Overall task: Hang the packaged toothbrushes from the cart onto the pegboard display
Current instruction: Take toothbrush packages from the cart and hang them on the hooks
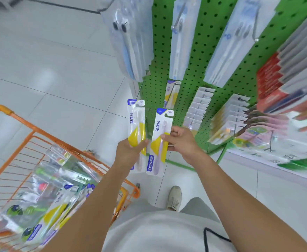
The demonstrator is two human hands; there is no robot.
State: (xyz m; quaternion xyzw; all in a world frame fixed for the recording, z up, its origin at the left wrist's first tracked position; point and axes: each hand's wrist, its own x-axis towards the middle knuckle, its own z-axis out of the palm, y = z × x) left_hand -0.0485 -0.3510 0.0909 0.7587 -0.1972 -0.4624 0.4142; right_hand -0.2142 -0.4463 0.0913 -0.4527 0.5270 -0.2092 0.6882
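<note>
Orange cart (31, 131) left; hung packs (198, 106) crowd green pegboard (191, 57).

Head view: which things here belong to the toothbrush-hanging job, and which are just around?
Part of the job:
- left hand holding a toothbrush pack
- right hand holding a second toothbrush pack
- orange cart with more packs
- green pegboard, matching pack already hung

Just around:
- red boxes
- tiled floor
- shoe
</note>
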